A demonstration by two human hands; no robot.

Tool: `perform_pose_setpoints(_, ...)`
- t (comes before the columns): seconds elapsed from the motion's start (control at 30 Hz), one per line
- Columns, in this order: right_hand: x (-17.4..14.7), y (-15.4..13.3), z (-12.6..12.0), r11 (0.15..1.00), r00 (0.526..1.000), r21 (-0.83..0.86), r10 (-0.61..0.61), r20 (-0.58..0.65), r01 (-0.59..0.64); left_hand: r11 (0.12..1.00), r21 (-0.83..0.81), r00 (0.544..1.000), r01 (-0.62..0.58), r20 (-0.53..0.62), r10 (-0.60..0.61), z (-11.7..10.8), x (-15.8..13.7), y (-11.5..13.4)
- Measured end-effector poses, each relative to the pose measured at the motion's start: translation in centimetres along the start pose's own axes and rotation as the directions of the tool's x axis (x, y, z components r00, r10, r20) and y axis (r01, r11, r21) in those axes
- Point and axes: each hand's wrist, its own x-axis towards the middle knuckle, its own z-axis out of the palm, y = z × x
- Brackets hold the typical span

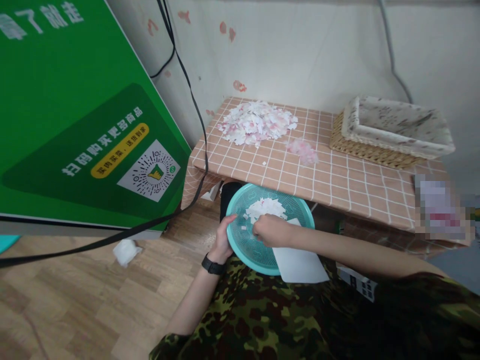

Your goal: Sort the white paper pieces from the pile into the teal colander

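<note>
A teal plastic colander [308,212] rests at my lap, just in front of the table. My left hand [222,242] grips its left rim, the thumb over the edge. Inside lies a small heap of torn white paper scraps [267,207]. Over the colander, beside that heap, my right hand [272,230] is closed with the fingers curled down. What it holds, if anything, is hidden. A white sheet of paper [302,265] lies under my right wrist, partly in the colander and partly over its near rim.
On the checked tablecloth [243,162] sit a large pile of paper scraps [257,122] and a small pink clump [303,151]. A lined wicker basket [375,150] stands at right. A green sign [93,125] is at left, with a black cord [195,100] crossing before it.
</note>
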Motion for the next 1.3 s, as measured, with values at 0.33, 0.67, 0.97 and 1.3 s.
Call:
perform_pose_setpoints(0.33, 0.9, -0.7, 0.4, 0.996, 0.998, -0.061, 0.066, 0.023, -0.065, 1.0, -0.003, 1.0, -0.022, 0.003, 0.022, -0.8, 0.5, -0.4)
perform_pose_setpoints(0.67, 2.0, -0.7, 0.7, 0.998, 0.998, 0.014, 0.057, 0.025, -0.057, 0.999, -0.014, 0.999, -0.029, -0.03, 0.029, -0.9, 0.6, -0.5)
perform_pose_setpoints(0.97, -1.3, 2.4, -7.2, 0.874, 0.988, 0.484, 0.101, -0.115, -0.033, 1.0, -0.023, 0.999, -0.012, -0.051, 0.011, -1.2, 0.5, 0.1)
perform_pose_setpoints(1.3, -3.3, 17.6, -15.1, 0.791, 0.676, 0.166, 0.595, -0.435, -0.59, 0.999, -0.047, 0.997, 0.012, -0.072, -0.015, -2.5, 0.5, 1.2)
